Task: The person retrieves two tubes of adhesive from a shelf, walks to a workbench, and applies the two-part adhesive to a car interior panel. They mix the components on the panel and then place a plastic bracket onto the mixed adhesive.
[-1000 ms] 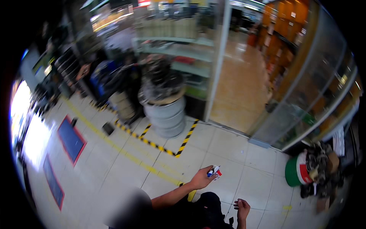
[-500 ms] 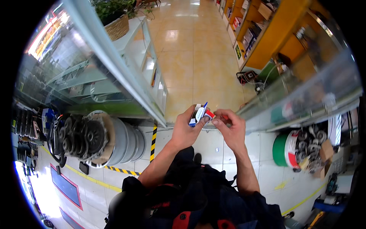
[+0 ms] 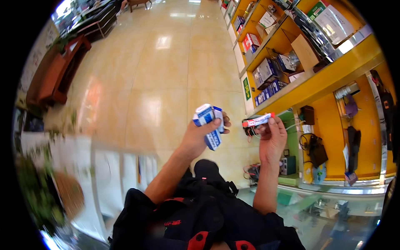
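Near the middle of the view, my left hand (image 3: 202,129) grips small blue-and-white cardboard boxes (image 3: 204,114), its thumb across their front and fingers wrapped round behind. To its right, my right hand (image 3: 273,135) pinches a small white, red and blue tube or narrow packet (image 3: 258,120) between thumb and fingers, held level and apart from the boxes. Both forearms come up from my dark clothing at the lower edge.
Orange shelving (image 3: 321,96) with boxes and bags lines the right. A wooden bench (image 3: 60,81) and dark sofa (image 3: 93,26) stand left, a white rack (image 3: 104,183) and plant (image 3: 33,191) lower left. Tiled floor (image 3: 158,71) stretches ahead.
The view has moved through the glass doorway into the tiled room. My hands have separated, and the red-ended item is now in my right hand, away from the boxes.
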